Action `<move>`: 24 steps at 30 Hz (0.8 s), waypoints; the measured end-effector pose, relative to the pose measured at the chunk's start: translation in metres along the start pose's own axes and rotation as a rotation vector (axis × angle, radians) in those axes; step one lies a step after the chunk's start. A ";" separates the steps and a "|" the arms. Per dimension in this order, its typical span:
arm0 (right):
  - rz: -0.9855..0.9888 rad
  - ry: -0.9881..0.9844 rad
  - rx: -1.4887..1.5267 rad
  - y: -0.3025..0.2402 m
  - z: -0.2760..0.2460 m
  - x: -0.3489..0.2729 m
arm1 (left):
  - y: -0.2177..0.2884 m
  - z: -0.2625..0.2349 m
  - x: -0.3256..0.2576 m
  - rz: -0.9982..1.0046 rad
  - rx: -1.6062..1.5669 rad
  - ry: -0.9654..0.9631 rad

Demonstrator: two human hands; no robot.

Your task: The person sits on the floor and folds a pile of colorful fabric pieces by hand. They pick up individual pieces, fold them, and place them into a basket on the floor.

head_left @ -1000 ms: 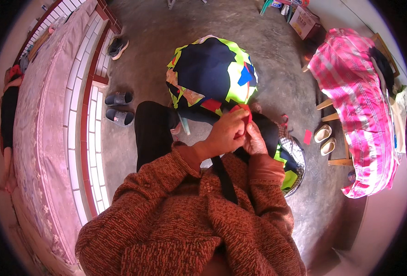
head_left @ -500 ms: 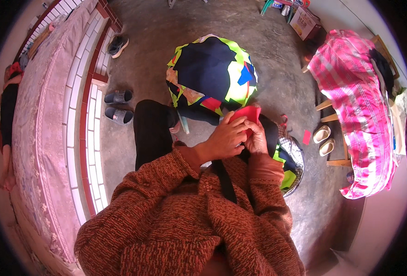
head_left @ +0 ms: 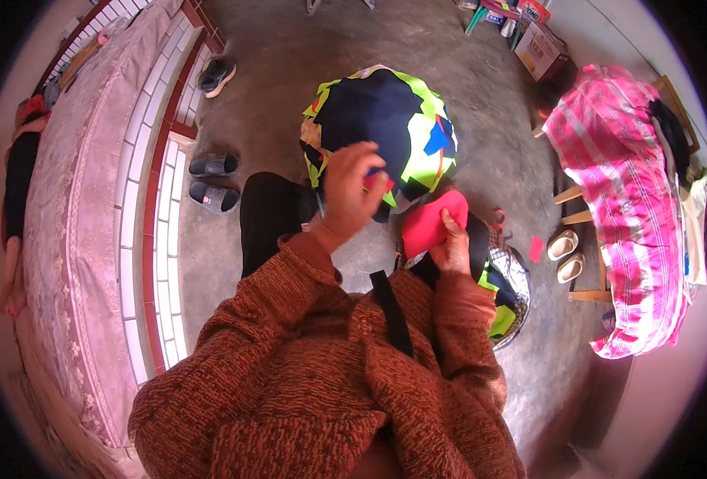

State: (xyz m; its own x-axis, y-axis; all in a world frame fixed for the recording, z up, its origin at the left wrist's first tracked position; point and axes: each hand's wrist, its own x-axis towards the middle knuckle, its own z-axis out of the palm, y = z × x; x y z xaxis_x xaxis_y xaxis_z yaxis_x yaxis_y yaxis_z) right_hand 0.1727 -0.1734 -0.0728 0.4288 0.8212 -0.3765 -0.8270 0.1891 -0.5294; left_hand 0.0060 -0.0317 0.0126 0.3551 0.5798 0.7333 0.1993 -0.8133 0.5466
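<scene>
My right hand is closed on a red cloth piece, thumb on top, above my right knee. The cloth spreads flat to the left of the fingers. My left hand is raised away from it, slightly blurred, with thumb and fingers apart and nothing visible between them. Just beyond the left hand sits a rounded heap of cloth scraps, dark navy on top with neon yellow, blue, red and orange pieces around its edge. The left hand covers part of its near side.
A checked bag with neon and dark scraps stands by my right leg. A red scrap and pale shoes lie on the floor. Right is a pink plaid cloth over wooden furniture; left, slippers, a bed and a person.
My left hand has let go of the red cloth and moved up and left toward the heap. The right hand keeps hold of the cloth, which now shows more of its flat face.
</scene>
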 end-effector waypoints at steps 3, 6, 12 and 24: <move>0.001 -0.096 0.016 0.001 -0.004 0.002 | -0.033 -0.015 0.009 -0.209 0.125 0.099; 0.035 -0.081 0.026 -0.001 0.001 0.002 | -0.066 -0.019 0.006 -0.434 0.181 0.096; 0.025 -0.013 -0.054 0.002 -0.003 0.003 | -0.092 -0.012 0.007 -0.559 0.091 0.102; 0.038 0.001 -0.070 -0.001 0.009 -0.002 | -0.054 -0.017 0.032 -0.336 -0.049 0.196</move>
State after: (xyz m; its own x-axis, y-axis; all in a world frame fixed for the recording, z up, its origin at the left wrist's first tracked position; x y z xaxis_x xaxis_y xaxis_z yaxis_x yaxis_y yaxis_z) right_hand 0.1692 -0.1706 -0.0644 0.3983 0.8263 -0.3982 -0.8153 0.1201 -0.5664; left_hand -0.0091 0.0317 0.0138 0.0955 0.8153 0.5712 0.2296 -0.5763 0.7843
